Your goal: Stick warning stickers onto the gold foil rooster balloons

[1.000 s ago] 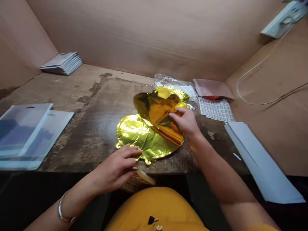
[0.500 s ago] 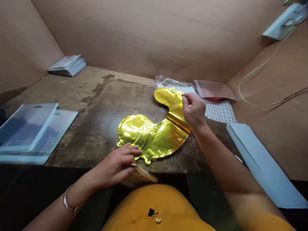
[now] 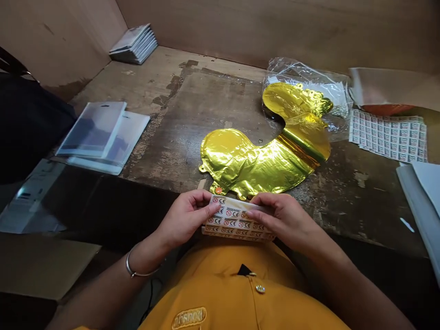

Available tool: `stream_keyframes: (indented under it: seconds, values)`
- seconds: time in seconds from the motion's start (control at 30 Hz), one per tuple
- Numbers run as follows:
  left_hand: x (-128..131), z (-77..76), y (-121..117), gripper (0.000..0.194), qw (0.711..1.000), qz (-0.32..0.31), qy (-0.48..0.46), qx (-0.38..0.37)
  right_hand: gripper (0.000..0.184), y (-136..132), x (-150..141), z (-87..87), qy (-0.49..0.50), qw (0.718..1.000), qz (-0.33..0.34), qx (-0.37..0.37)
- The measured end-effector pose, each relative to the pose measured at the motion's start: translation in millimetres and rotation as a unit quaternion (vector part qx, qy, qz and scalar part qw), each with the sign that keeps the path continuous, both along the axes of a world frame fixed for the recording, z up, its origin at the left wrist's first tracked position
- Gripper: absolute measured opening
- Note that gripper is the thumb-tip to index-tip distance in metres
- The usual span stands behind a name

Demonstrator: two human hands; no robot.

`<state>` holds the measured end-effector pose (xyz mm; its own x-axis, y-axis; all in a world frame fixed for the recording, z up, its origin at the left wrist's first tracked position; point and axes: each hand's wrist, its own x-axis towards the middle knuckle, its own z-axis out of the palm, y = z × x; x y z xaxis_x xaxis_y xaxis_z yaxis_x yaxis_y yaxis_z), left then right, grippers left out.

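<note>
A flat gold foil balloon (image 3: pixel 264 160) lies unfolded on the worn wooden table (image 3: pixel 206 105), curving from the table's near edge up toward a clear plastic bag (image 3: pixel 309 78). Close to my body, both hands hold a small stack of sticker sheets (image 3: pixel 235 220) printed with warning marks. My left hand (image 3: pixel 187 217) pinches the stack's left end with thumb and fingers. Fingers of my right hand (image 3: pixel 285 217) are closed on its right end and top edge. The stack sits just below the balloon's near edge, over my yellow shirt.
Clear plastic sleeves (image 3: pixel 103 135) lie at the table's left. A pile of packets (image 3: pixel 135 43) sits in the far left corner. A larger sticker sheet (image 3: pixel 388 135) and white papers (image 3: pixel 419 192) lie on the right. Cardboard walls enclose the table.
My right hand let go of the balloon, which now lies fully unfolded, and came down to join my left hand on the sticker stack. The view has tilted downward.
</note>
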<state>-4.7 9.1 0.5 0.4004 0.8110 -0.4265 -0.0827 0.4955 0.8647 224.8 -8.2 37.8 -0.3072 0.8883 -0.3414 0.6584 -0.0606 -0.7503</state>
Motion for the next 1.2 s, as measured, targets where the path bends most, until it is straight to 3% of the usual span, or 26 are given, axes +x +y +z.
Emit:
stream_keyframes:
  seconds: [0.1,0.17,0.23,0.4,0.53,0.7,0.83,0.9,1.0,1.2]
  values:
    - [4.2,0.2,-4.0,0.02,1.0,0.02,-0.007,-0.012,0.014,-0.5,-3.8,11.8,-0.065,0.988,0.011,0.137]
    - [6.9,1.8,-5.8,0.02,1.0,0.026,-0.01,-0.006,0.016,-1.8,-14.3,17.2,-0.097,0.955,0.005,0.281]
    - [8.9,3.6,-7.2,0.018,0.999,0.027,-0.004,0.02,0.017,-2.0,-27.7,17.9,-0.091,0.927,0.016,0.362]
    - [9.2,4.7,-9.4,0.015,0.992,0.017,0.043,0.118,0.012,0.9,-48.1,6.2,-0.059,0.929,0.014,0.366]
    - [8.2,2.2,-10.2,0.015,0.989,0.012,0.052,0.139,0.008,0.7,-49.6,0.3,-0.045,0.919,-0.004,0.392]
    - [8.9,0.5,-10.3,0.018,0.992,0.009,0.046,0.116,0.007,-1.8,-48.1,-4.0,-0.096,0.885,0.029,0.454]
    - [9.2,-2.1,-11.4,0.019,0.996,0.014,0.029,0.081,0.012,-4.3,-44.3,-11.0,-0.129,0.827,0.097,0.538]
    - [9.0,-3.6,-11.9,0.019,0.997,0.018,0.018,0.067,0.012,-6.2,-42.8,-14.2,-0.132,0.812,0.118,0.556]
    - [8.3,-4.8,-12.0,0.019,0.998,0.025,0.01,0.058,0.013,-7.9,-42.7,-15.5,-0.122,0.829,0.121,0.532]
    - [8.3,-4.0,-11.3,0.02,0.999,0.029,0.0,0.037,0.01,-2.7,-46.3,-7.2,-0.102,0.894,0.015,0.436]
